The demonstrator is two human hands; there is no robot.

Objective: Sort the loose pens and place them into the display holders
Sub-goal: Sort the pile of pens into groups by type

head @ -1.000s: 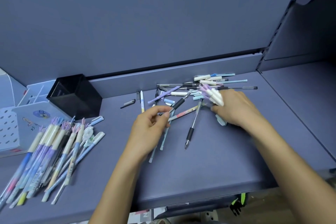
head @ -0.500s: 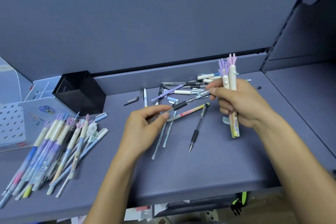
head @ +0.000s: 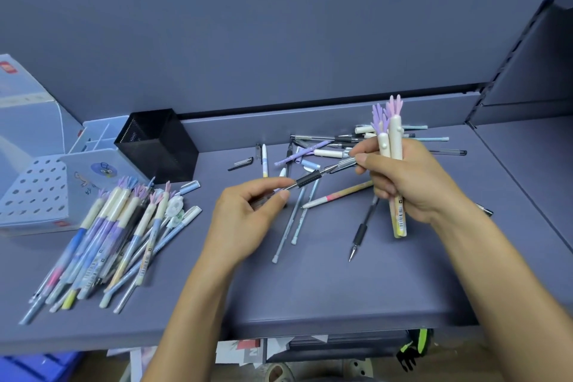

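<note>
Grey-blue shelf (head: 310, 288): two hands share one clear pen (head: 308, 179).
Held just above the shelf, the clear pen has its near end pinched between the left hand's (head: 248, 217) thumb and forefinger. The right hand (head: 409, 183) pinches its far end and grips two tufted pens (head: 395, 139) upright. A sorted bundle (head: 117, 236) lies at the left. Farther back are the loose pile (head: 328, 152) and the black holder (head: 158, 143).

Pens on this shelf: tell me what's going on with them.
A person is sorting pens on the shelf. The right hand grips two tufted pens upright and also pinches one end of a clear pen; the left hand pinches its other end. A sorted pile lies at the left near the black mesh holder; a loose heap lies at the back.
</note>
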